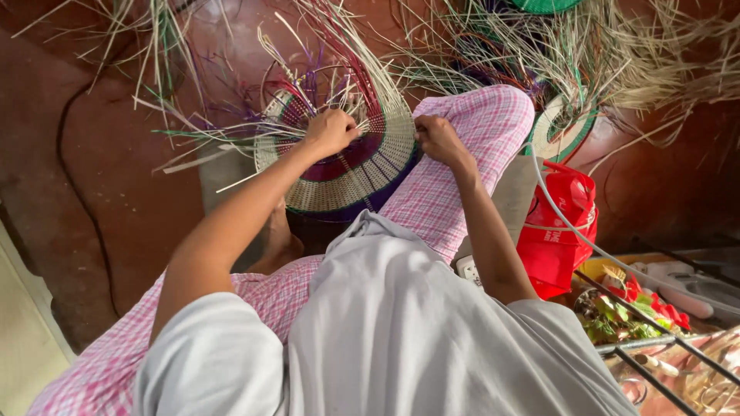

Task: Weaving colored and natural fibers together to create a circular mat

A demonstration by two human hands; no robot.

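A round woven basket piece (362, 166) in cream, maroon and purple bands leans against my knee, with loose straw strands (339, 54) fanning out from its rim. My left hand (333, 129) is closed on the strands at the centre of the weave. At the right edge of the woven piece, my right hand (436, 139) pinches the rim, resting against my pink checked trouser leg (470, 154).
Heaps of dry straw (586, 54) and another woven disc with a green edge (563, 131) lie ahead on the red-brown floor (92, 154). A red plastic bag (559, 231) sits at my right. A white cable (570, 223) and a wire rack (655, 339) are lower right.
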